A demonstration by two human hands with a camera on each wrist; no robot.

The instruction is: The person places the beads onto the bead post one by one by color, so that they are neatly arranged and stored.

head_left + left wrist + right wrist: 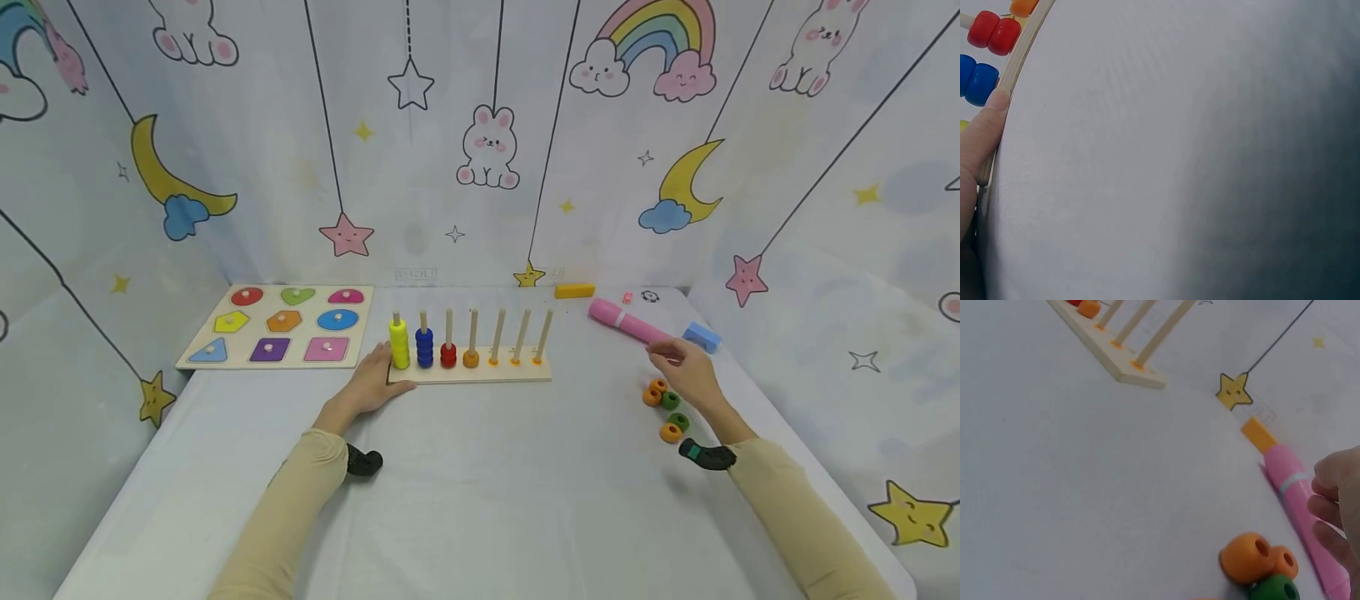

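Observation:
At the left end of a wooden peg board (480, 374), my left hand (369, 382) grips the base, its thumb (984, 132) along the front edge. Yellow beads (400, 344), blue beads (424, 348), red beads (447, 356) and an orange bead (471, 359) sit on four of its upright pegs. My right hand (688, 373) hovers over the right side, fingers (1325, 506) loosely bent, with nothing visible between them. Close below it lie loose orange beads (652, 397) and green beads (678, 422). A pink tube (626, 321) lies just beyond its fingertips.
A shape puzzle board (273, 354) lies at the back left. Toward the back right are a yellow block (574, 291), a small pink piece (627, 297) and a blue block (702, 337). A patterned curtain (450, 192) borders the white table.

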